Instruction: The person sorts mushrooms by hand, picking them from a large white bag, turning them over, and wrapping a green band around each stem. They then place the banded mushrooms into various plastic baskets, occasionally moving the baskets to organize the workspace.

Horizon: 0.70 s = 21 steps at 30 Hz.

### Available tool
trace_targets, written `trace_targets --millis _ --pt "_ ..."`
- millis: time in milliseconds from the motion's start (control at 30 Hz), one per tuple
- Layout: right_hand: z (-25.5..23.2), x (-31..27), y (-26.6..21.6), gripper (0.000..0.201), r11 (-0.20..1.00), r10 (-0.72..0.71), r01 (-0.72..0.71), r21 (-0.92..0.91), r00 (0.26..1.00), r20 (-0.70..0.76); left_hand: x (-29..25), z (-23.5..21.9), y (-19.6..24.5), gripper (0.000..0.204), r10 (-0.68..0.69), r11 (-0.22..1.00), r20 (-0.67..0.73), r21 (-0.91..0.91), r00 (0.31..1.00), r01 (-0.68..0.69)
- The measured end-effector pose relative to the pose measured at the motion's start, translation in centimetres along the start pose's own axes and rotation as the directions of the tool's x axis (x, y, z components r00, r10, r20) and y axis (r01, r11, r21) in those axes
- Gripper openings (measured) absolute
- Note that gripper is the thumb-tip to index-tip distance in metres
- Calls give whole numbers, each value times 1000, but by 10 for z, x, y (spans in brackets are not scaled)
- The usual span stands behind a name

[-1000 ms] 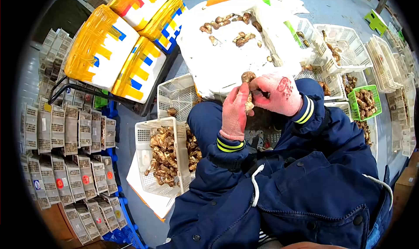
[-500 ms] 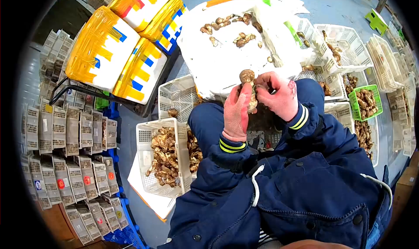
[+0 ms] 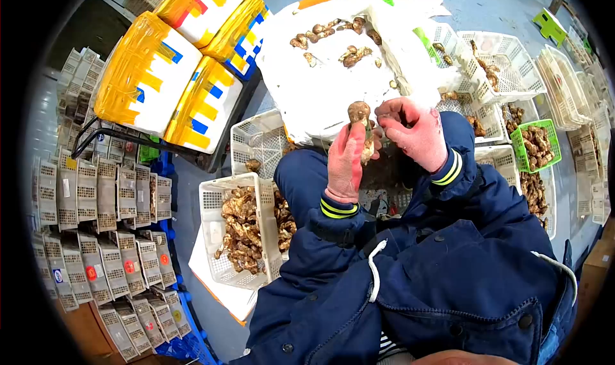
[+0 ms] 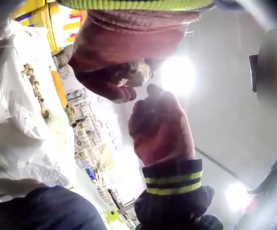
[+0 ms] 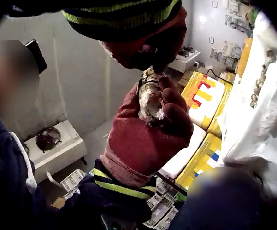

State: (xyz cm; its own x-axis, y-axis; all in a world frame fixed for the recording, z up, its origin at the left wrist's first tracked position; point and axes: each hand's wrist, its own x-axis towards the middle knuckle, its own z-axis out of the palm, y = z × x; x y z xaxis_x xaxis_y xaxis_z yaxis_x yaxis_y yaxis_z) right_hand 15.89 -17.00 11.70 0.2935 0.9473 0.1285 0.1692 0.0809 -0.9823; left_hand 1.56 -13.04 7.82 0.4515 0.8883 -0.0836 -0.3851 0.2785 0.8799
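My left hand (image 3: 348, 163), in a pink-stained knit glove, grips a mushroom (image 3: 359, 112) with its brown cap up and its pale stem down. The right wrist view shows the mushroom's rough stem (image 5: 150, 103) between the left fingers and palm, a thin dark strip across it. Just right of the mushroom is my gloved right hand (image 3: 418, 134), fingers bent and thumb close to them. In the left wrist view the right hand (image 4: 160, 127) is just below the mushroom (image 4: 137, 73). I cannot tell whether the right fingers pinch something small.
Ahead, a white-covered surface (image 3: 320, 86) bears several loose mushrooms (image 3: 353, 56). A basket of mushrooms (image 3: 268, 221) stands at the left knee; a green basket (image 3: 551, 131) and white baskets (image 3: 522, 61) stand right. Taped foam boxes (image 3: 144, 77) sit on a cart, near stacked crates (image 3: 86, 192).
The right hand has drawn from the mushroom's stem slightly to the right. The left hand keeps its grip, and the mushroom now stands with more of its cap showing above the fingers.
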Motion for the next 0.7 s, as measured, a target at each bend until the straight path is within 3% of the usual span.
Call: trace_targets --millis 67,100,167,200,433,533,600,633,700 --pt "-1 -1 7 20 985 -163 165 -41 985 52 1 1 4 32 0 999 -23 -32 1000 -1" --pt "-1 -2 6 20 986 -162 164 -39 985 51 1 0 4 32 0 1000 -24 -31 1000 0" --pt "-3 -4 5 20 915 -283 303 -266 952 113 2 -6 -1 32 34 999 15 14 999 -34" --pt "-2 -1 6 19 842 -435 450 -298 893 117 3 -8 -2 30 58 998 51 -16 997 -58" --pt "-1 0 5 18 778 -475 490 -394 868 141 2 -10 -5 28 63 997 48 -41 997 -61" --pt "-3 -1 4 15 776 -440 468 -423 882 168 1 -7 -1 28 66 996 78 54 995 -70" --pt "-4 -2 2 16 856 -304 356 -376 933 192 0 -3 2 29 36 994 34 106 999 -39" --pt "-4 -3 3 16 855 -304 356 -376 933 192 -1 -2 2 29 36 994 35 106 999 -39" --pt "2 -4 5 17 951 -227 243 -190 968 105 -1 -1 2 28 15 999 20 35 1000 -16"
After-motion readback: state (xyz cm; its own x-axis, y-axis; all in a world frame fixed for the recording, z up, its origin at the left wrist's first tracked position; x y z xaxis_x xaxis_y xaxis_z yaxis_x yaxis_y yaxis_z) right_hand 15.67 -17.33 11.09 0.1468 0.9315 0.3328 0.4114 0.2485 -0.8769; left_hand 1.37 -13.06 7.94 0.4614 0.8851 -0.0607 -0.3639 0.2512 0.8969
